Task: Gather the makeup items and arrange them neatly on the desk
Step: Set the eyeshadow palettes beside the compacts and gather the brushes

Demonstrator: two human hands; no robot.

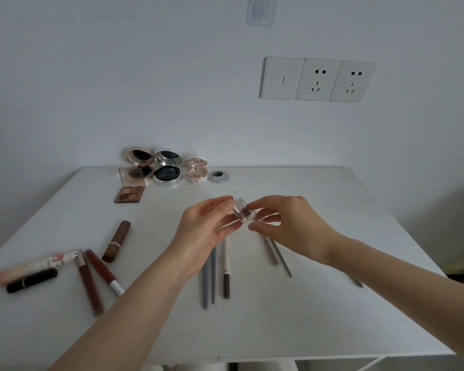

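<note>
A small clear case is pinched by both left hand and right hand above the desk. Compacts are lined up at the back; lipsticks and pencils are not yet tidied.

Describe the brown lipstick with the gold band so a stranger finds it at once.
Look at the left half of the white desk. Nearer than the square eyeshadow palette, beside two long reddish lip gloss tubes, lies the brown lipstick. It alone is short, thick and matte brown with a thin gold ring.
</note>
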